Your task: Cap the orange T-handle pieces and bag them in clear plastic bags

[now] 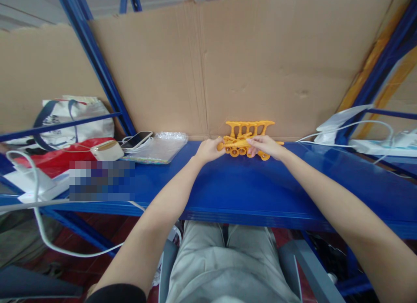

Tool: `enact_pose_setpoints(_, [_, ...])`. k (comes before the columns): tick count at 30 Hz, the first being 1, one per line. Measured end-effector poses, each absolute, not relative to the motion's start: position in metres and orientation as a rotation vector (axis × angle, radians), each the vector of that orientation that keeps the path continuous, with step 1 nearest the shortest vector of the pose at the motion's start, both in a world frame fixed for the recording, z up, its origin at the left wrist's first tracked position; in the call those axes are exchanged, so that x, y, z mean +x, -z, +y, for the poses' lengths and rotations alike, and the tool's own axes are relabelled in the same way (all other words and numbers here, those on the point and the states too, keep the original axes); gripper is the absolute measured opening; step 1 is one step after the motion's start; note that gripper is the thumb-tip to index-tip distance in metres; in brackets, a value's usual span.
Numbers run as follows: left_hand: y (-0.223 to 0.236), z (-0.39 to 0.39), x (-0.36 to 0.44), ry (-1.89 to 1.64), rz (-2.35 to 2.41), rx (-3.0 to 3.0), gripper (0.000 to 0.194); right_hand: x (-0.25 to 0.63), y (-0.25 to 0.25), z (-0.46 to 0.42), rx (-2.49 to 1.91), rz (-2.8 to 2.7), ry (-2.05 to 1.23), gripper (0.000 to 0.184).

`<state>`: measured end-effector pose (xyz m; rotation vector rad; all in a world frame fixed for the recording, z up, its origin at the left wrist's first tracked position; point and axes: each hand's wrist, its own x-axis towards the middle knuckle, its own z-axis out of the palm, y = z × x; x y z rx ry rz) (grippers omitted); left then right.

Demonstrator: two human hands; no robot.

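A row of yellow plastic pieces stands at the back of the blue shelf, against the cardboard. These pieces have T-shaped tops and round, cup-like lower ends. In front of the row, a similar long yellow plastic piece lies crosswise between my hands. My left hand is closed at its left end, by a round tip. With thumb and fingers together, my right hand pinches it nearer its right end. The hands and overlapping yellow parts partly hide its outline.
Left on the blue shelf lie a bubble-wrap packet, a phone, a red bag and a white cable. A canvas bag sits behind. Cardboard walls the back; white cables run at right.
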<state>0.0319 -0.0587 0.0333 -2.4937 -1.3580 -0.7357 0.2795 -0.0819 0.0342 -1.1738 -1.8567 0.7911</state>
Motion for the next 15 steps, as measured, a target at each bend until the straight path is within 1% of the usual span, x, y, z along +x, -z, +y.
enact_pose_setpoints(2, [-0.033, -0.059, 0.032, 0.732, -1.359, -2.493, 0.033, 0.276, -0.036, -0.086, -1.229, -1.811, -0.816, 0.055])
enact_pose_setpoints(4, [-0.033, -0.058, 0.032, 0.743, -1.359, -2.495, 0.033, 0.272, -0.037, -0.089, -1.267, -1.771, -0.831, 0.059])
enact_pose_setpoints(9, [-0.032, -0.057, 0.032, 0.79, -1.356, -2.507, 0.032, 0.269, -0.04, -0.091, -1.313, -1.712, -0.859, 0.057])
enact_pose_setpoints(12, [-0.032, -0.056, 0.031, 0.801, -1.35, -2.516, 0.032, 0.273, -0.041, -0.09, -1.304, -1.721, -0.919, 0.049])
enact_pose_setpoints(15, [-0.031, -0.054, 0.03, 0.796, -1.35, -2.514, 0.032, 0.279, -0.04, -0.087, -1.202, -1.78, -1.033, 0.026])
